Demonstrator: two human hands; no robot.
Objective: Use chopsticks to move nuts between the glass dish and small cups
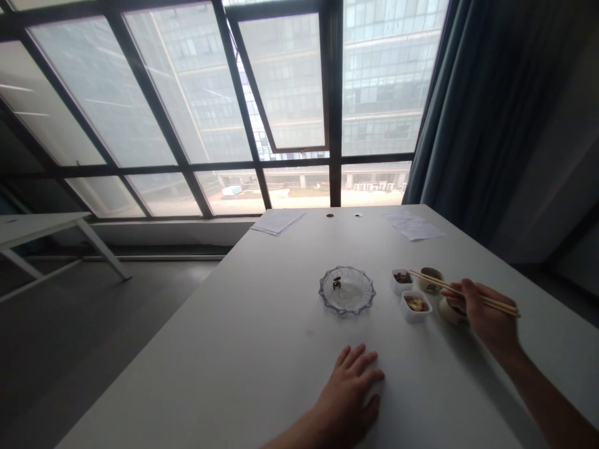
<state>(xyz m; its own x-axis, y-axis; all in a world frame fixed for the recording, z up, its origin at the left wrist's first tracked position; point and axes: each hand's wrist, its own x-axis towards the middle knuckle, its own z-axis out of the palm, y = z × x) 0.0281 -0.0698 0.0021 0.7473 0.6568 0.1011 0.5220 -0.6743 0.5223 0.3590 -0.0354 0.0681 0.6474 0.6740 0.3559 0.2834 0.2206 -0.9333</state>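
Note:
My right hand [491, 315] is closed around a pair of wooden chopsticks [449, 287]. Their tips reach left to the edge of a small white tub [401, 282] of dark bits. In front of that tub stands another white tub [416, 306] with pale yellowish pieces. A small cup with a dark mark [430, 280] is behind the chopsticks, and a round bowl [452, 311] is partly covered by my right hand. Left of the tubs sits a scalloped glass dish [347, 305] with several dark bits [337, 282] in it. My left hand [352, 393] rests on the table, fingers spread, holding nothing.
The white table [262, 349] extends toward the windows. Paper sheets [279, 221] lie at its far left, and more sheets [414, 225] at the far right. A dark curtain [472, 125] hangs on the right. Another white table [42, 227] stands at left.

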